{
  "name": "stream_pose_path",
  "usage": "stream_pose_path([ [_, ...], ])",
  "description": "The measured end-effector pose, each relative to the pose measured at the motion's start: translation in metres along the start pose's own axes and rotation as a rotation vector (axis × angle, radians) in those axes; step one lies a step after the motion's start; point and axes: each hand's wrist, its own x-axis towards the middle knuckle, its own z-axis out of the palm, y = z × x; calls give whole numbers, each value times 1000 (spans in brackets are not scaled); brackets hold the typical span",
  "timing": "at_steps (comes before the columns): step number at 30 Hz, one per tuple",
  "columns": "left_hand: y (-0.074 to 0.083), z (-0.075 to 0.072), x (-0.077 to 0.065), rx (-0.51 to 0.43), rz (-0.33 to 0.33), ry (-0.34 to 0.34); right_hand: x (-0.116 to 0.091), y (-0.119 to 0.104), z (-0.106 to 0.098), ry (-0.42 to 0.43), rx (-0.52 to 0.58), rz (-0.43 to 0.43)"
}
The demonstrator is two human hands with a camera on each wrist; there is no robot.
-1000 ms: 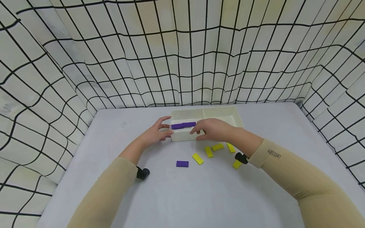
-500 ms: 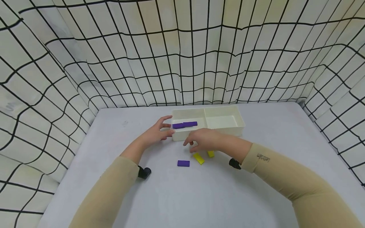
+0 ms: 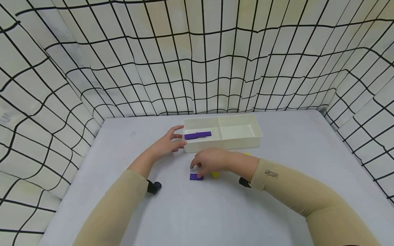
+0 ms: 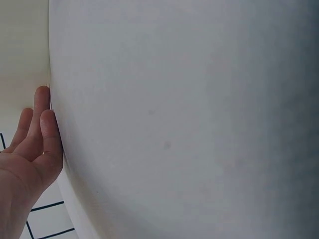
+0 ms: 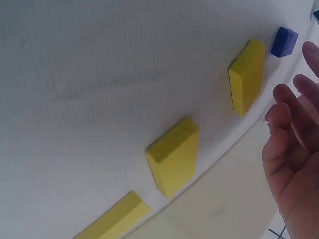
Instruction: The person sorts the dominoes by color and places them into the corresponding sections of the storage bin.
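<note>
A white two-compartment tray (image 3: pixel 238 143) stands at the back of the table. Its left compartment holds two purple blocks (image 3: pixel 203 134) lying end to end. My left hand (image 3: pixel 164 146) touches the tray's left end with fingers spread, and the left wrist view shows them extended. In front of the tray, my right hand (image 3: pixel 212 160) hovers over a single purple block (image 3: pixel 194 177) on the table, its fingers loosely bent. The right wrist view shows that purple block (image 5: pixel 284 42) apart from the fingers, with nothing in the hand.
Several yellow blocks lie on the table around the right hand and forearm, mostly hidden in the head view. Three show in the right wrist view: one yellow block (image 5: pixel 246 77) near the purple one, another (image 5: pixel 174 159) and a third (image 5: pixel 114 219). Black netting (image 3: pixel 203 61) surrounds the table.
My right hand has moved from over the tray's front wall toward me, down to the loose purple block. My left hand has stayed at the tray's end.
</note>
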Motion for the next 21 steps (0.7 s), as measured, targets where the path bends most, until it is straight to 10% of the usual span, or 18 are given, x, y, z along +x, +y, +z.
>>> stream_pose_path([
  [21, -1, 0, 2, 3, -11, -5, 4, -3, 13, -28, -46, -39],
])
